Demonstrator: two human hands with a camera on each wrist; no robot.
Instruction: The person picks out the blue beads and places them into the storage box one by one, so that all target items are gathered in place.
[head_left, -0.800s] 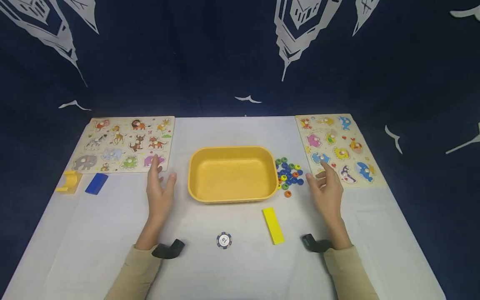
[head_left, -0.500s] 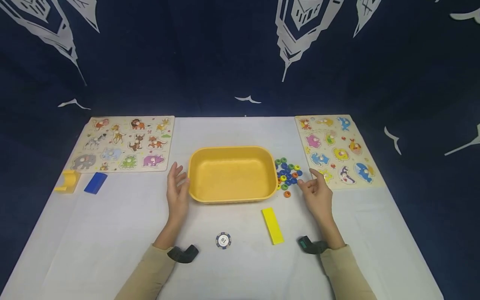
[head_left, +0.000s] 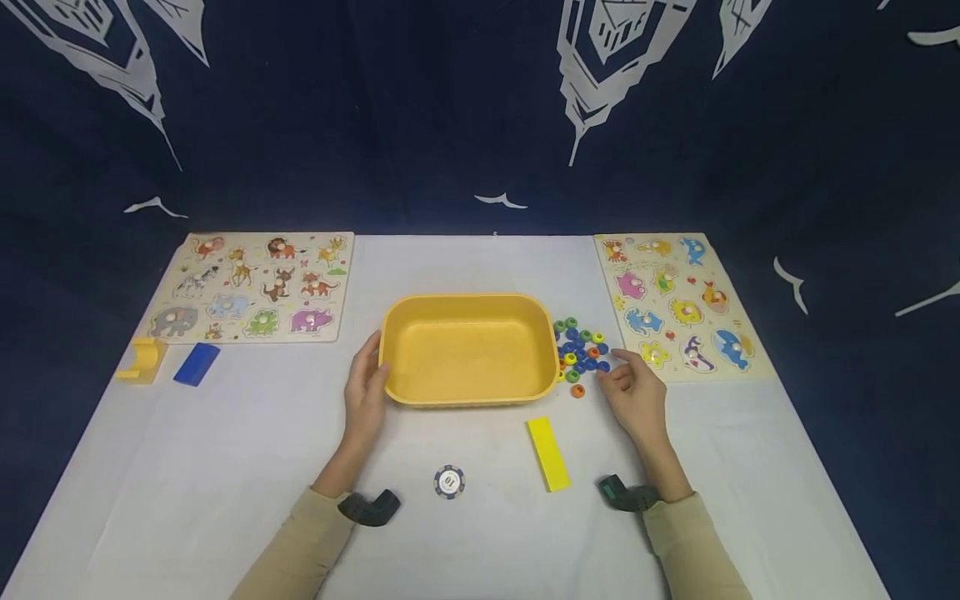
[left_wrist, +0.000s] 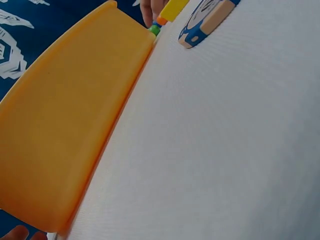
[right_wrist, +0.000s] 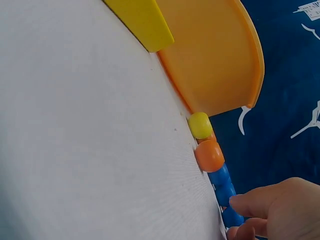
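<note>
L grip [head_left: 365, 398] moved up to yel. tray [head_left: 467, 354], oblong, rnd. corners

Blue block [head_left: 197, 365] beside yellow arch [head_left: 152, 358]; poker chip [head_left: 449, 482] left of yellow strip [head_left: 549, 454].

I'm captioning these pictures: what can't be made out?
Head: some beads, partly hidden by the tray.
Left wrist: the tray's inside, hidden by its wall; most of the left hand, cut by the bottom edge.
Right wrist: whether the right hand grips a blue bead; its thumb overlaps it.
</note>
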